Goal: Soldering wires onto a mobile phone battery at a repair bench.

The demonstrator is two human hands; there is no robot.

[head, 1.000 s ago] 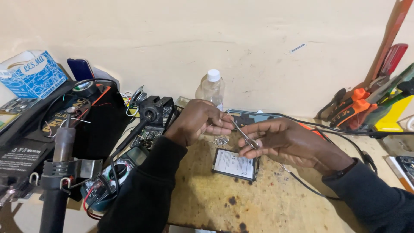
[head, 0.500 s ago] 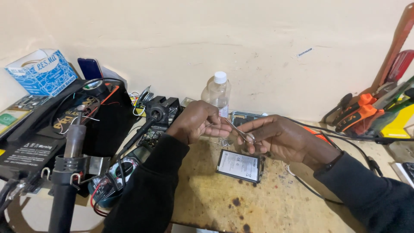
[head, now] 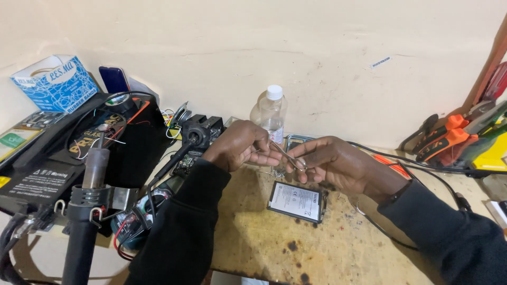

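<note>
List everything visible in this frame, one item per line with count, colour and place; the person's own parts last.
thin metal tweezers: one, silver, held between both hands above the bench
flat rectangular phone battery: one, black with white label, on the bench below the hands
clear plastic bottle: one, white cap, by the wall
stained wooden bench: one, yellowish brown
black hot-air handle: one, in a holder, near left
blue cardboard box: one, far left
orange-handled pliers: one pair, at right
black cable: one, along the right side
left hand: black sleeve, fingers on the tweezers
right hand: black sleeve, pinching the tweezers
</note>
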